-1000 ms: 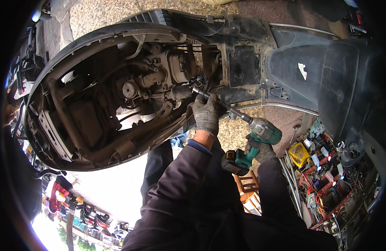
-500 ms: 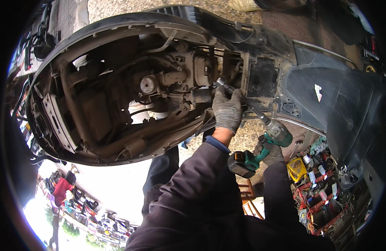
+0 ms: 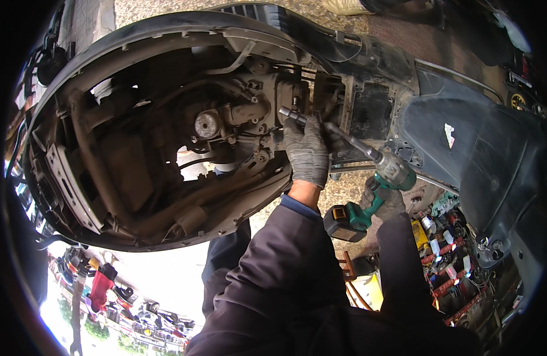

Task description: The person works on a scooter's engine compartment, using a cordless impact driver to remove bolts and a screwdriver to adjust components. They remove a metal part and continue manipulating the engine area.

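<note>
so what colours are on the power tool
The power tool is green, black and grey, seen best in the head view.

The cordless impact wrench (image 3: 375,204) is cased in green plastic behind a grey metal nose (image 3: 394,169); its socket extension (image 3: 357,143) is made of smooth, shiny metal. Ribbed knit cloth is seen in the left glove (image 3: 309,156), smooth dark cloth in the left sleeve (image 3: 264,255). The scooter body panel (image 3: 428,133) is moulded in scuffed, matt plastic.

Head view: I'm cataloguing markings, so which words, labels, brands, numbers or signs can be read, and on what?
None is legible enough to quote.
White sticker on the dark panel: too small to read.
Yellow-marked battery on the green power tool in the right hand: too blurred to read.
</note>
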The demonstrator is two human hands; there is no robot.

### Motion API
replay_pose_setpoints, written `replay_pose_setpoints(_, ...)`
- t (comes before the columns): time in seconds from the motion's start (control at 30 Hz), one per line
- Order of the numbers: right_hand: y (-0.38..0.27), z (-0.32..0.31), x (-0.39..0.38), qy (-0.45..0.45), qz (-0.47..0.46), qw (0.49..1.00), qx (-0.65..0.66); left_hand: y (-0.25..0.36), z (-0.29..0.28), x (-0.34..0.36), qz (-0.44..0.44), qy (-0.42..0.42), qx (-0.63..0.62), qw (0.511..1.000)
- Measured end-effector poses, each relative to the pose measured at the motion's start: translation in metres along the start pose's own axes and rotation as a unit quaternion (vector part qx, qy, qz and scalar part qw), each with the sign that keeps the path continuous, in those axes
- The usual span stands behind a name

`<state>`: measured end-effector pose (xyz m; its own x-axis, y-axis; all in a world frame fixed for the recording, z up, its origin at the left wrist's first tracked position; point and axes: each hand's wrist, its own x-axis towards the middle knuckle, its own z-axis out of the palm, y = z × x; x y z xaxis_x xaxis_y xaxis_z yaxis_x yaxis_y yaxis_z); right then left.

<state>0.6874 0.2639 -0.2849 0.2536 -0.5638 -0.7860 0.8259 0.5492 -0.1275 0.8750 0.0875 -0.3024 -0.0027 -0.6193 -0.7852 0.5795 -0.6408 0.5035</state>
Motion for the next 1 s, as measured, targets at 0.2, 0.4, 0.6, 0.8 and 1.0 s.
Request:
replay_pose_setpoints(0.2, -0.045, 0.019, 0.056, 0.028, -0.015, 0.997, -0.065, -0.023, -0.011, -0.001, 0.022, 0.040, -0.022, 0.999)
replay_pose_setpoints(0.4, -0.085, 0.030, 0.124, 0.051, -0.013, 0.982, -0.180, -0.043, -0.029, -0.004, 0.057, -0.010, 0.017, 0.998)
replay_pose_setpoints(0.6, -0.094, 0.051, 0.141, 0.065, -0.028, 0.977, -0.202, -0.037, -0.021, 0.003, 0.105, 0.008, 0.208, 0.973)
replay_pose_setpoints(0.8, -0.108, 0.071, 0.136, 0.063, -0.053, 0.952, -0.296, -0.067, -0.021, 0.025, 0.086, 0.007, 0.390, 0.917)
replay_pose_setpoints(1.0, -0.116, 0.071, 0.137, 0.064, -0.079, 0.918, -0.384, -0.096, -0.034, 0.015, 0.068, 0.029, 0.369, 0.927)
